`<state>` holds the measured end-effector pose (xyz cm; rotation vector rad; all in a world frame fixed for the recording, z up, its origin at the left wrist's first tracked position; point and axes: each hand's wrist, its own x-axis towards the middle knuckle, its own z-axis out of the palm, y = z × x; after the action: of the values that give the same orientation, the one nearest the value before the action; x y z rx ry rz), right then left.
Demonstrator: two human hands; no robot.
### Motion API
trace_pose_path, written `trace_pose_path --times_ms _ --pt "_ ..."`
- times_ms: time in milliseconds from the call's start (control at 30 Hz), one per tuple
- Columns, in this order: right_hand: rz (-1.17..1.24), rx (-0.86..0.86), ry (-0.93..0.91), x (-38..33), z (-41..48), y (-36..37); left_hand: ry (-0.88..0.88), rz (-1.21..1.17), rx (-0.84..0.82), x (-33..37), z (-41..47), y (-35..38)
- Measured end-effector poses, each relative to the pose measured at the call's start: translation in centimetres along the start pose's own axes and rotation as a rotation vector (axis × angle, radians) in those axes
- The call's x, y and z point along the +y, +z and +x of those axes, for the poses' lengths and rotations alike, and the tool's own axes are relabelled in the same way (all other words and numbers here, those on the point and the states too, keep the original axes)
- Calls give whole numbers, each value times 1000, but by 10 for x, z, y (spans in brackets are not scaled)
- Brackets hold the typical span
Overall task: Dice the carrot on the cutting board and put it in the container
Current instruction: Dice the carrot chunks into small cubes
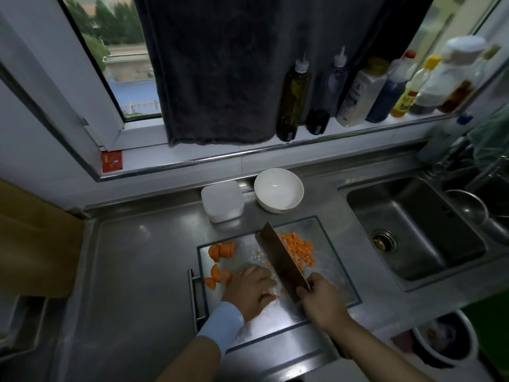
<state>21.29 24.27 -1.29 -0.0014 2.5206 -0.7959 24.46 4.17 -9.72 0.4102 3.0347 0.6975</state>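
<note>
Left hand (252,288) curls its fingers over a carrot piece (272,295) on the frosted cutting board (334,244). Right hand (321,299) grips the broad steel cleaver (281,257). Small orange dice (298,246) heap right of the blade, thick chunks (221,250) left. The square translucent container (222,201) stands behind the board.

Counter (137,257) and sink (413,224) at 3 o'clock look like brushed steel. Container (222,201) at 12 is frosted plastic, bowl (278,193) glossy.
</note>
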Motion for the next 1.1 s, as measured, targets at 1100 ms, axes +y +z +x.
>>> trace_pose_path --times_ms 1100 --pt "-41 -146 -209 31 40 -6 -940 -179 380 19 -51 -16"
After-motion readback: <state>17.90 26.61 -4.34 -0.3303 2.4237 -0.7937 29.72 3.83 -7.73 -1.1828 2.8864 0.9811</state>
